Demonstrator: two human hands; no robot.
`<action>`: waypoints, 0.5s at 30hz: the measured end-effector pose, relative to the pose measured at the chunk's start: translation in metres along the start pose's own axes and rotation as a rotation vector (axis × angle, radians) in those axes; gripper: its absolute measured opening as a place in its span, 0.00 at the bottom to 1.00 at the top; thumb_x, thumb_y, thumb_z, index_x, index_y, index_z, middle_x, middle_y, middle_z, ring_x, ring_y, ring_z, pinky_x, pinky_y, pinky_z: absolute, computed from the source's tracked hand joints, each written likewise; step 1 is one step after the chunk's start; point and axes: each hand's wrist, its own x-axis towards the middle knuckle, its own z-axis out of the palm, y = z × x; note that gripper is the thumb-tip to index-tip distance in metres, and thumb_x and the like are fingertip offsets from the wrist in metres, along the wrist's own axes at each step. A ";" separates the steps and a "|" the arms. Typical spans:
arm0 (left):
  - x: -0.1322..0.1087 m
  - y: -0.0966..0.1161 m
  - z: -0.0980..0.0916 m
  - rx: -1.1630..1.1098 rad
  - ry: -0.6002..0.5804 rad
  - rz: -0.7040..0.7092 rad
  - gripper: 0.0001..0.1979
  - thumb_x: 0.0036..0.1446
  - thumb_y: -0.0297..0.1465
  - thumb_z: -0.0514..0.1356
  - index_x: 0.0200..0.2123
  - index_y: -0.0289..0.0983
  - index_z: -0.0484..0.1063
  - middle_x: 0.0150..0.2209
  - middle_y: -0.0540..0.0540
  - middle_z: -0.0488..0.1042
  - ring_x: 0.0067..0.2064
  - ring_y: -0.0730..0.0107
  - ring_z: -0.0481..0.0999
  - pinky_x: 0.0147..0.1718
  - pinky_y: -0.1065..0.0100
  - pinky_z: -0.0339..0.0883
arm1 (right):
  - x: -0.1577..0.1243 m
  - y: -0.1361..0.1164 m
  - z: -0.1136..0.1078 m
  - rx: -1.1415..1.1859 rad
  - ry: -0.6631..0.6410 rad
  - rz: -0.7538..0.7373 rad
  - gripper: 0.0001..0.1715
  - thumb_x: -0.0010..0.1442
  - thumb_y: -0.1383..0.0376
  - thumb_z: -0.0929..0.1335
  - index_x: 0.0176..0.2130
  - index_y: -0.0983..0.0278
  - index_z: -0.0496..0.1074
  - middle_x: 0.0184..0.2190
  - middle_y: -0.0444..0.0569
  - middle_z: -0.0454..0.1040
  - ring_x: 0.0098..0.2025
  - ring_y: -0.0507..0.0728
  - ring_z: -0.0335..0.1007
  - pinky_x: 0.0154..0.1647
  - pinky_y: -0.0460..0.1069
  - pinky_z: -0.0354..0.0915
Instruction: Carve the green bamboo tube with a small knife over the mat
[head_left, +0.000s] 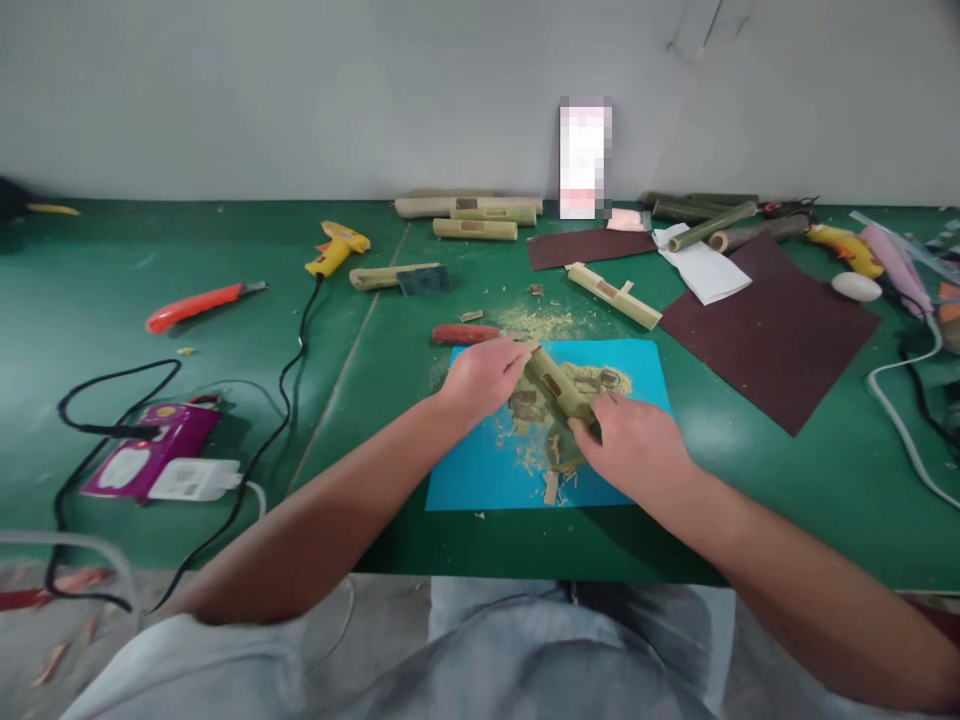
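A short bamboo tube (553,381) with a rectangular slot cut in its side is held slantwise between my two hands. My left hand (486,375) grips its far upper end with closed fingers. Round the near lower end, my right hand (634,440) is closed, thumb along the tube. Beneath lies a blue sheet (469,475) strewn with shavings, sawdust and small bamboo chips (551,487). Just beyond my left hand rests a red-handled tool (465,333), its metal end pointing right toward a patch of sawdust.
Behind are several bamboo tubes (475,230), a slotted piece (613,296) and brown sandpaper (780,330). Leftward lie a yellow glue gun (337,248), a red utility knife (199,305) and a purple power strip (157,450) with trailing cords. A blurred-out phone-like screen (581,160) leans on the wall.
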 end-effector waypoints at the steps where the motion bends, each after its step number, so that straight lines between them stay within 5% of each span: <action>1: 0.000 0.001 0.000 0.005 -0.006 -0.006 0.17 0.70 0.34 0.51 0.52 0.37 0.78 0.42 0.43 0.81 0.43 0.65 0.81 0.43 0.67 0.75 | 0.000 0.000 0.000 0.000 -0.001 0.006 0.17 0.67 0.57 0.62 0.37 0.65 0.74 0.33 0.53 0.78 0.34 0.60 0.75 0.30 0.52 0.58; 10: 0.002 0.002 -0.001 -0.005 -0.067 -0.015 0.17 0.69 0.34 0.52 0.53 0.37 0.78 0.42 0.43 0.82 0.43 0.63 0.81 0.44 0.65 0.76 | 0.000 0.000 0.002 -0.014 0.027 -0.002 0.17 0.67 0.57 0.62 0.36 0.64 0.74 0.31 0.53 0.77 0.33 0.58 0.74 0.29 0.51 0.56; 15: 0.005 -0.004 -0.001 -0.027 0.018 -0.044 0.17 0.69 0.33 0.53 0.51 0.37 0.78 0.46 0.42 0.81 0.47 0.62 0.81 0.50 0.64 0.74 | -0.001 0.000 0.003 -0.035 0.046 -0.013 0.17 0.67 0.57 0.62 0.35 0.64 0.74 0.29 0.53 0.76 0.32 0.59 0.74 0.30 0.51 0.58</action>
